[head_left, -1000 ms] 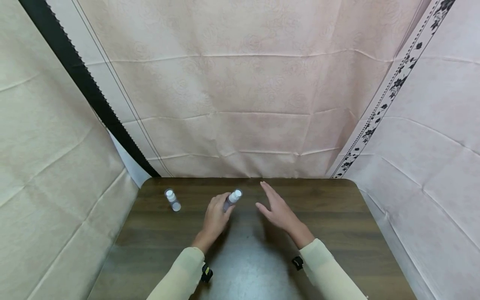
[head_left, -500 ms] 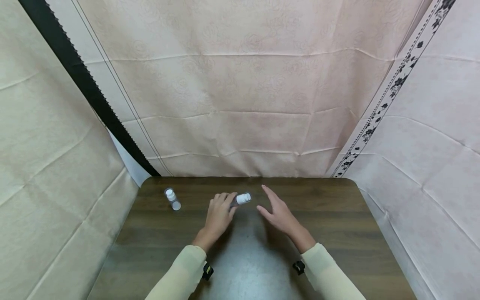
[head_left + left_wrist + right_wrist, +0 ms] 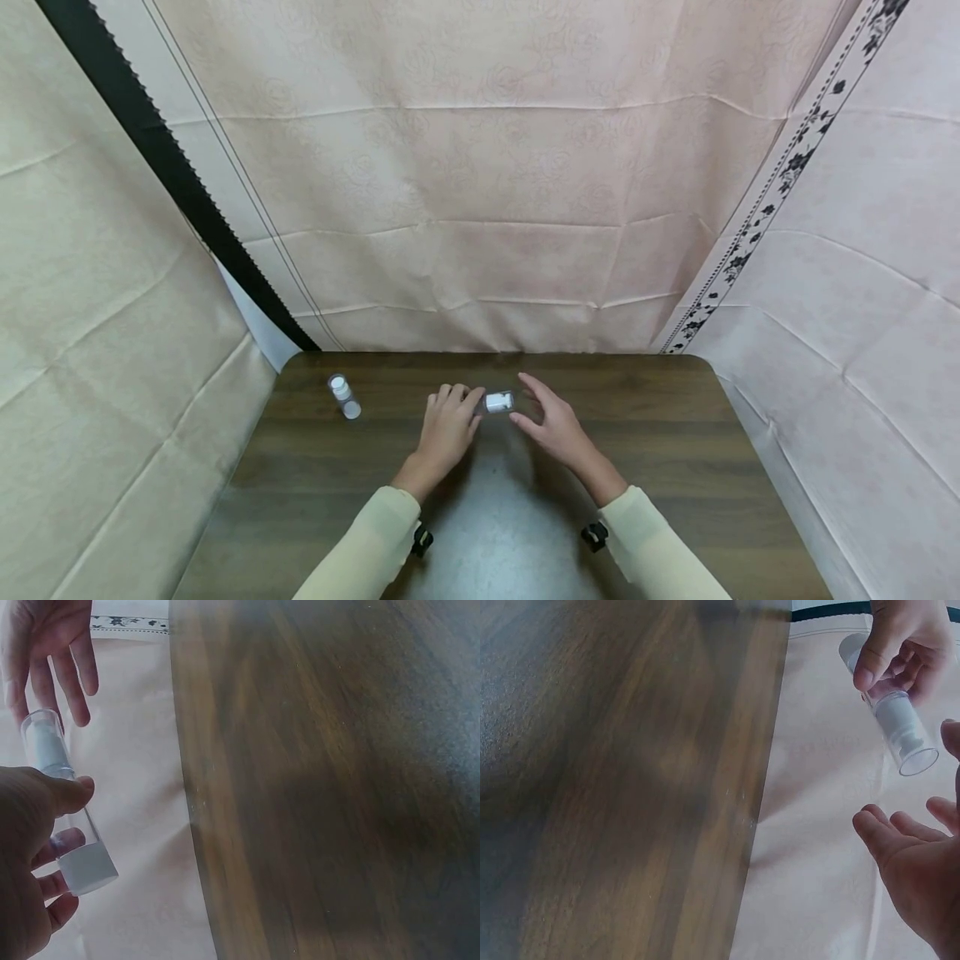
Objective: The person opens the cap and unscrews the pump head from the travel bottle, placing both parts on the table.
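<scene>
A clear pump bottle with a white collar and a transparent cap lies tilted in my left hand, gripped between thumb and fingers. In the left wrist view the bottle's white base points toward the lower right, and its capped end faces my other hand. My right hand is held just right of the cap, fingers spread and relaxed. The right wrist view shows a gap between the clear cap and the right fingertips.
A second small bottle with a white top stands at the back left of the brown wooden table. Pale cloth hangings enclose the table at the back and on both sides.
My left hand has turned the bottle from nearly upright to lying sideways and shifted it right, toward the right hand. The right hand stays almost in place, its fingers slightly more bent.
</scene>
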Available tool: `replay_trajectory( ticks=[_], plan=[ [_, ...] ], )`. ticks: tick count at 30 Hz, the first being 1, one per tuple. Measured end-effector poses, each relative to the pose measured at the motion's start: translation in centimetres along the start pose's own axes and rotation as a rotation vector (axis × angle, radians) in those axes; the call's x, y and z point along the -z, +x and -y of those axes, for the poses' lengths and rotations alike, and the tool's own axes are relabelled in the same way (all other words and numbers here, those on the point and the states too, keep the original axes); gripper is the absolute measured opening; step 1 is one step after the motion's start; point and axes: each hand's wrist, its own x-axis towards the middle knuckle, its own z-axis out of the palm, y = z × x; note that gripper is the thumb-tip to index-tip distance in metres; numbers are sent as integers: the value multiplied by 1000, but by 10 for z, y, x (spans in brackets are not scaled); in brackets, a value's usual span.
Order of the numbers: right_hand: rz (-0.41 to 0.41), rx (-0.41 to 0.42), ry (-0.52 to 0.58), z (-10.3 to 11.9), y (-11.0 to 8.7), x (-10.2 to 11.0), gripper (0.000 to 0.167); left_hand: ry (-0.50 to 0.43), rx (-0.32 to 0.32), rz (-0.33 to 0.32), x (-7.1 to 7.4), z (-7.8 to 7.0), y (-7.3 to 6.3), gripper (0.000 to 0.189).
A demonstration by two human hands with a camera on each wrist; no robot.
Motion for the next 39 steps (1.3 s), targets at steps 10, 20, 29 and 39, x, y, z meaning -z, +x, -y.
replay_trajectory(
  ticks=[10,20,29,39],
  plan=[
    [16,-27,27,6,3,-5,60,13,-33,8,-2,-3,0,46],
    [24,-16,-17,3,4,-11,36,62,-55,-9,-2,-10,0,43],
    [-23,22,-7,4,2,-12,28,49,-71,-27,-4,-10,-2,45],
    [-45,38,-8,3,1,-10,25,47,-121,1,-2,-8,-2,42]
  ],
)
